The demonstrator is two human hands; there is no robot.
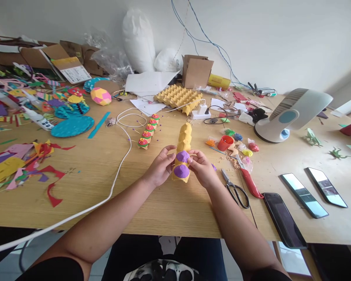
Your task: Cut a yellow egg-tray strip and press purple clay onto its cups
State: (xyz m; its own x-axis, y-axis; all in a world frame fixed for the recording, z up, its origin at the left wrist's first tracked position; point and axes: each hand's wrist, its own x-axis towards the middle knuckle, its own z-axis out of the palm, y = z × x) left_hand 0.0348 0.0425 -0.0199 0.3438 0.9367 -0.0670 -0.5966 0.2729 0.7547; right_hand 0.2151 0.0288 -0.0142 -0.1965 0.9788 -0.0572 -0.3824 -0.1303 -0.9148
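Observation:
Between my two hands is a strip of yellow egg carton (185, 137), its near end toward me. Two of its humps nearest me are covered with purple clay (181, 171); the farther humps are bare yellow. My left hand (161, 166) pinches the strip's left side, thumb and fingers closed at the second purple hump. On the other side my right hand (203, 168) grips it, fingertips pressed against the same hump. Left of the strip lies a finished-looking egg carton strip (148, 132) with red and green humps. A bit of purple clay shows behind my right hand.
Scissors (235, 189), a red-handled knife (249, 180) and several phones (285, 219) lie to the right. Small bags of coloured clay surround a red cup (225, 143). A white fan (289, 117) stands behind. A white cable (117, 187) crosses the left; paper scraps (20, 164) lie beyond.

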